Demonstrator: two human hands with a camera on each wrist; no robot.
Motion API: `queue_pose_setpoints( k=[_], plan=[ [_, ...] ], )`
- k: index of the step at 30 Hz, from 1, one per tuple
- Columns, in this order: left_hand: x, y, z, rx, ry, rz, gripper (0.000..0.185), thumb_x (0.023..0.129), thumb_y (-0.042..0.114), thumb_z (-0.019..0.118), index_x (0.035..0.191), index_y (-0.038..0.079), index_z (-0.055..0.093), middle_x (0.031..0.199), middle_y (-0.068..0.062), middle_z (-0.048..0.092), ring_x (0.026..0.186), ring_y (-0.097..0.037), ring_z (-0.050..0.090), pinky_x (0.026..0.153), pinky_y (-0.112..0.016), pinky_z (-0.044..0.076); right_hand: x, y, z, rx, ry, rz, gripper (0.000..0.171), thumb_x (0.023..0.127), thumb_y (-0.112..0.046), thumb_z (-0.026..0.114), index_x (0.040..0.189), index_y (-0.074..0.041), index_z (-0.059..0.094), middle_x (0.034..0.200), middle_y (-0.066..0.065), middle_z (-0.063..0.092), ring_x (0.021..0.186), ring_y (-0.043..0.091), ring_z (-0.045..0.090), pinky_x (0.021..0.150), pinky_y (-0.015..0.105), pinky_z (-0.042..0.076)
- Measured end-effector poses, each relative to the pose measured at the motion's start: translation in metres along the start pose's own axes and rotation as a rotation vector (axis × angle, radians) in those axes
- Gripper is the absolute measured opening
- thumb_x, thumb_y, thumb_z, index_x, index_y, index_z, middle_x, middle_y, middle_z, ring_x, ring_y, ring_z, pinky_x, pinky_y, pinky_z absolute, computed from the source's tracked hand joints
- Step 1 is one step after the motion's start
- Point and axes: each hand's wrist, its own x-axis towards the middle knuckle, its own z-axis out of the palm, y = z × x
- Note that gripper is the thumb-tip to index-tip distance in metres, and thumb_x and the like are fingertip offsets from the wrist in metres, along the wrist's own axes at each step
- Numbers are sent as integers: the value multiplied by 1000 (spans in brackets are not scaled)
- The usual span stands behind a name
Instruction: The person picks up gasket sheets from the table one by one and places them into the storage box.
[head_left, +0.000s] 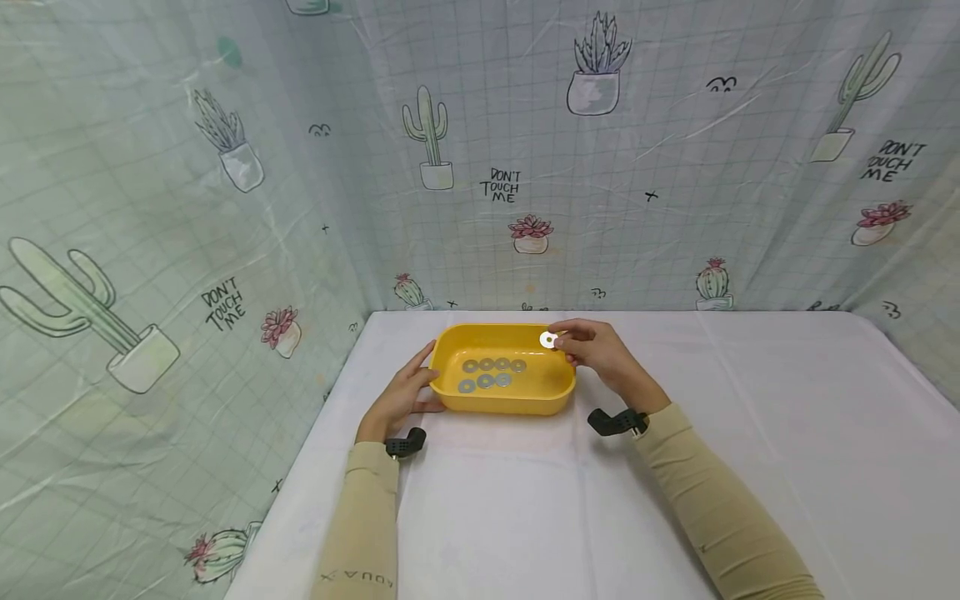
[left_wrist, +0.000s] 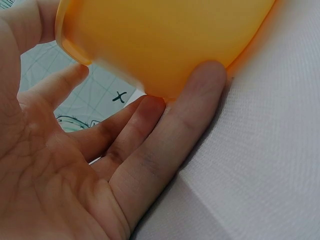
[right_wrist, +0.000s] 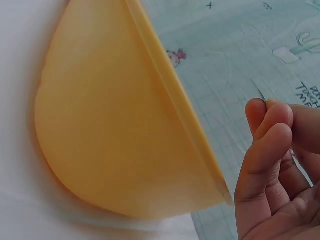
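A yellow tray (head_left: 495,406) with raised walls stands on the white table, and several flat metal washers (head_left: 486,382) lie in two rows on its floor. My left hand (head_left: 402,393) holds the tray's left end, its thumb at the rim. In the left wrist view, fingers (left_wrist: 165,135) of that hand lie against the tray's outer wall (left_wrist: 165,45), low down by the cloth. Over the tray's right back corner, my right hand (head_left: 600,354) pinches one washer (head_left: 548,340) between thumb and fingertips. The right wrist view shows this washer (right_wrist: 260,91) edge-on as a thin sliver above the rim.
White cloth covers the table (head_left: 495,508). Behind it and at the left hangs a curtain (head_left: 480,250) printed with cacti. A dark wrist camera (head_left: 617,422) sits on the right wrist, another camera (head_left: 406,443) on the left.
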Motion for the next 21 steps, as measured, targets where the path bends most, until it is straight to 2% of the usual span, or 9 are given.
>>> queue_pose_setpoints(
  k=[8,10,13,21],
  plan=[
    [-1,0,0,9,9,-11,60,105,27,52,155,53,32,144,-16,52,122,-33,62,88,-47,64,-3,-5,17,14,-32,-21,29,99,-12,66,128,-9,69,105,10,70,75,16,57,69,24,55],
    [-1,0,-1,16,16,-16,60,105,28,52,155,53,31,146,-15,52,122,-33,62,88,-47,64,-2,-6,20,18,-35,-28,28,99,-11,66,127,-9,70,103,9,70,74,15,57,70,26,56],
    [-2,1,-1,19,18,-19,60,105,29,52,155,53,31,147,-14,51,122,-32,63,88,-46,64,-1,-7,24,6,-33,-24,28,98,-12,67,126,-10,70,106,15,70,74,15,58,73,29,58],
    [1,-1,0,13,7,-12,60,104,29,53,155,53,31,145,-16,52,123,-33,62,89,-47,63,5,-11,30,-93,-24,-13,26,98,-16,68,124,-14,72,116,23,70,80,24,60,82,37,61]
  ],
)
